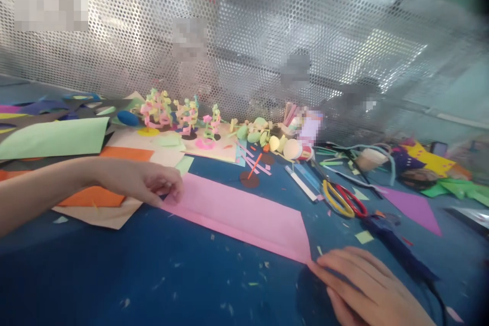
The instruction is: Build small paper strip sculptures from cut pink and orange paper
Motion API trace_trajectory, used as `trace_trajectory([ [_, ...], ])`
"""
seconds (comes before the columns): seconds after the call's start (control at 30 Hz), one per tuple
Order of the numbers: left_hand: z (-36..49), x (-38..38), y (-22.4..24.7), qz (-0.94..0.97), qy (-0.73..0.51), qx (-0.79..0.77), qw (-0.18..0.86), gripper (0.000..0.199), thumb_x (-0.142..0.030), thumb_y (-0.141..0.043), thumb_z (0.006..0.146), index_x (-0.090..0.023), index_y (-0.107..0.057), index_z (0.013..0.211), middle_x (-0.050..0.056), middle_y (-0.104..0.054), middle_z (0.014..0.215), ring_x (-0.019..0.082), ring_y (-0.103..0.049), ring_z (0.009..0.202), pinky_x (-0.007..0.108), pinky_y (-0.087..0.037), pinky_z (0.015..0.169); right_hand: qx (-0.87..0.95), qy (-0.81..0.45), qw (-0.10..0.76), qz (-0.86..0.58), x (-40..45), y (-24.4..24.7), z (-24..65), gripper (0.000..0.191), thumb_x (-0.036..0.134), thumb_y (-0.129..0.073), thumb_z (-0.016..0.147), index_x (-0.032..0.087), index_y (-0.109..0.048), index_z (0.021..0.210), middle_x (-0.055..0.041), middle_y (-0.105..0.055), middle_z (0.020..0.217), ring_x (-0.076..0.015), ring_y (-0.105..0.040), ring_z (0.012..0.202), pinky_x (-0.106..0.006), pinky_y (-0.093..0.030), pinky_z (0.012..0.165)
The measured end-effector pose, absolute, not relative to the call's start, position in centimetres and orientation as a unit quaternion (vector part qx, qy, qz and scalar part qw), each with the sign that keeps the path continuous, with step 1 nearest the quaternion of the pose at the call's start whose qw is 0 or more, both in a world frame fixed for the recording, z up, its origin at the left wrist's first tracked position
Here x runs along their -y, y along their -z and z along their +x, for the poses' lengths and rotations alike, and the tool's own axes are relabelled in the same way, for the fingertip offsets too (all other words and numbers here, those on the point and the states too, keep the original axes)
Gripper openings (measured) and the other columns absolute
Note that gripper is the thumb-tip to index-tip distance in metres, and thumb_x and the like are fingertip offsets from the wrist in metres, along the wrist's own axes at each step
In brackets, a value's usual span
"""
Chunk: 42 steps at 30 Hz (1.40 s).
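Note:
A sheet of pink paper (244,214) lies on the blue table, with a narrow fold running along its near edge. At the sheet's left end is my left hand (158,183), its fingers curled in and closed on the corner. My right hand (362,285) is open, palm down, its stretched fingertips touching the near right corner. Beyond the right corner lie scissors with yellow and red handles (344,201). A dark blue glue gun (401,249) with a cord rests above my right hand.
Orange paper (95,198) and a light green sheet (57,137) lie at left. Small paper flower stands (156,112) line the back before a perforated metal screen (244,35). A brown disc with an orange stick (250,178) stands behind the pink sheet. Purple paper (414,209) lies at right.

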<state>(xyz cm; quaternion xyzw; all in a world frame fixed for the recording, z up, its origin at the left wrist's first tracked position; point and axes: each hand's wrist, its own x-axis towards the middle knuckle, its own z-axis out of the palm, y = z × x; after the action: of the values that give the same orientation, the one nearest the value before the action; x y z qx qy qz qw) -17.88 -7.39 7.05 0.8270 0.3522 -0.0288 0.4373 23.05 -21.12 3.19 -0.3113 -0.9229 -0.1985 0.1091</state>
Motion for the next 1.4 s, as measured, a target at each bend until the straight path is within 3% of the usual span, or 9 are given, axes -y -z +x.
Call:
trace_trajectory([
  [0.2,-17.6,7.0,-7.2,0.845,0.06,-0.344,0.406,0.019,-0.022,-0.053,0.076,-0.019,-0.06,0.094,0.002,-0.056,0.089,0.014,-0.047,0.075,0.02,-0.038,0.068,0.875,0.14,0.178,-0.427,20.8,-3.2,24.4,0.01,0.023,-0.057,0.078,0.023,-0.066,0.081,-0.0029,-0.068,0.081,-0.0167,-0.063,0.077,-0.029,-0.049,0.073],
  [0.47,-16.2,6.2,-8.7,0.871,0.093,-0.292,0.383,0.03,-0.012,-0.055,0.064,-0.024,-0.065,0.089,0.004,-0.059,0.086,0.018,-0.052,0.072,0.022,-0.041,0.062,0.856,-0.103,0.136,-0.488,18.4,-4.3,14.7,0.045,0.038,-0.057,0.079,0.027,-0.047,0.122,-0.0049,-0.06,0.111,-0.0217,-0.055,0.101,-0.038,-0.046,0.086],
  [0.67,-16.8,4.6,-9.1,0.823,0.035,-0.334,0.458,0.027,-0.039,-0.054,0.076,-0.025,-0.066,0.096,0.006,-0.064,0.085,0.018,-0.057,0.073,0.024,-0.044,0.066,0.855,-0.154,0.159,-0.469,17.1,-4.0,10.7,0.005,0.02,-0.059,0.077,0.021,-0.058,0.082,-0.0008,-0.059,0.085,-0.0166,-0.055,0.081,-0.029,-0.045,0.07],
  [0.87,-17.0,2.7,-8.9,0.691,-0.201,-0.368,0.589,0.056,-0.059,-0.026,0.083,-0.02,-0.056,0.11,0.011,-0.06,0.109,0.023,-0.053,0.102,0.033,-0.039,0.087,0.758,-0.285,0.322,-0.49,17.7,-8.8,12.5,0.005,0.026,-0.051,0.082,0.023,-0.052,0.078,0.0024,-0.054,0.073,-0.0117,-0.054,0.066,-0.021,-0.044,0.059],
  [0.97,-15.0,3.8,-9.0,0.633,-0.25,-0.319,0.66,0.08,-0.071,-0.013,0.077,-0.013,-0.043,0.123,0.018,-0.052,0.122,0.027,-0.048,0.112,0.037,-0.038,0.091,0.627,-0.404,0.453,-0.489,17.3,-10.4,13.6,0.016,0.039,-0.052,0.081,0.024,-0.049,0.08,0.0024,-0.05,0.069,-0.0125,-0.051,0.06,-0.021,-0.043,0.051],
  [1.07,-12.0,6.0,-8.5,0.574,-0.244,-0.271,0.733,0.094,-0.08,-0.013,0.067,-0.012,-0.04,0.126,0.019,-0.055,0.118,0.028,-0.052,0.108,0.039,-0.038,0.092,0.496,-0.529,0.494,-0.48,16.6,-9.3,13.5,0.021,0.043,-0.054,0.079,0.023,-0.048,0.08,0.0024,-0.05,0.069,-0.0119,-0.049,0.058,-0.022,-0.043,0.051],
  [1.13,-10.2,7.4,-7.7,0.56,-0.243,-0.241,0.755,0.084,-0.078,-0.024,0.07,-0.017,-0.042,0.125,0.016,-0.056,0.119,0.027,-0.056,0.104,0.04,-0.04,0.09,0.458,-0.568,0.48,-0.486,16.4,-7.7,13.0,0.024,0.044,-0.054,0.079,0.021,-0.047,0.076,0.0033,-0.048,0.067,-0.0108,-0.048,0.057,-0.022,-0.043,0.053],
  [1.23,-8.7,9.0,-6.2,0.549,-0.288,-0.29,0.729,0.051,-0.05,-0.054,0.077,-0.026,-0.046,0.122,0.007,-0.055,0.124,0.024,-0.052,0.11,0.037,-0.042,0.091,0.455,-0.578,0.447,-0.509,16.6,-5.6,12.6,0.027,0.042,-0.058,0.077,0.02,-0.044,0.069,0.0054,-0.046,0.063,-0.0098,-0.048,0.058,-0.021,-0.043,0.055],
  [1.4,-8.4,9.9,-4.8,0.506,-0.284,-0.313,0.752,0.045,-0.04,-0.061,0.076,-0.022,-0.052,0.116,0.008,-0.061,0.115,0.025,-0.057,0.105,0.038,-0.046,0.088,0.449,-0.651,0.416,-0.449,15.5,-5.8,13.0,0.027,0.045,-0.051,0.082,0.018,-0.054,0.082,0.0019,-0.055,0.072,-0.01,-0.053,0.067,-0.02,-0.043,0.059],
])
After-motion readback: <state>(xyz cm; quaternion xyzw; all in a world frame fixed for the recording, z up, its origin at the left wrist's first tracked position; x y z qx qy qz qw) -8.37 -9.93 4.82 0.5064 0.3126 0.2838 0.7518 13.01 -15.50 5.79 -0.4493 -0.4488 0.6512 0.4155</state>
